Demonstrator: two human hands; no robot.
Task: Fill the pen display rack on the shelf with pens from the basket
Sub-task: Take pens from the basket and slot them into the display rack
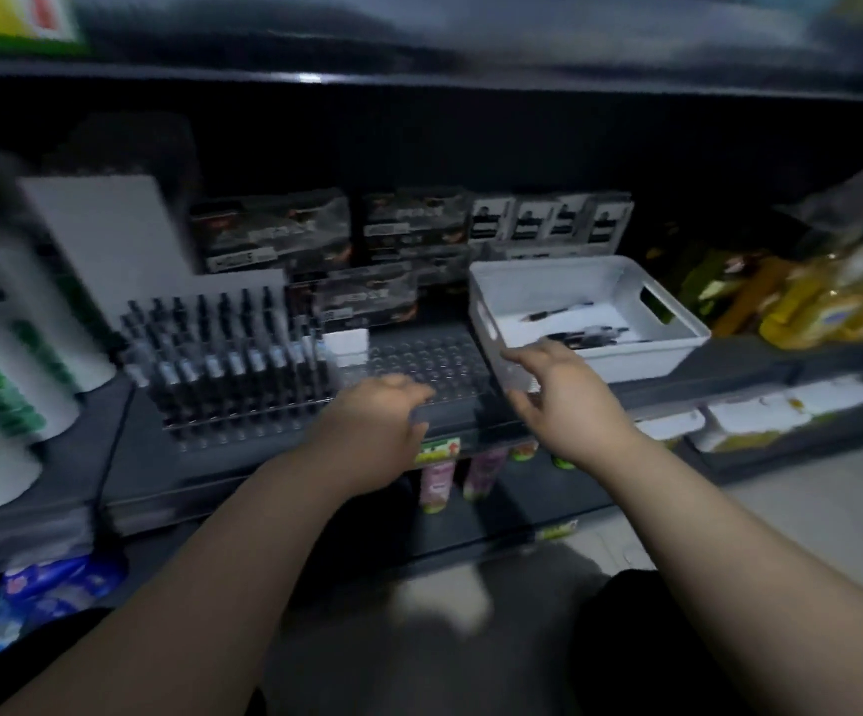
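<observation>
The clear pen display rack point(419, 359) stands on the dark shelf. Its left half holds several black pens point(233, 354) upright; its right half shows bare holes. My left hand point(372, 421) grips the rack's front edge, fingers on top and thumb below. To the right sits the white basket point(677, 348) with a few black pens point(584, 333) lying on its floor. My right hand point(568, 400) rests on the basket's near left corner with fingers spread and the index finger stretched out, holding no pen. The view is blurred.
White bottles with green print point(5, 354) crowd the shelf's left end. Dark boxes point(274, 235) are stacked behind the rack and basket. Yellow packets point(832, 302) lie right of the basket. An upper shelf board point(419, 85) hangs overhead; small bottles point(437, 483) stand on the shelf below.
</observation>
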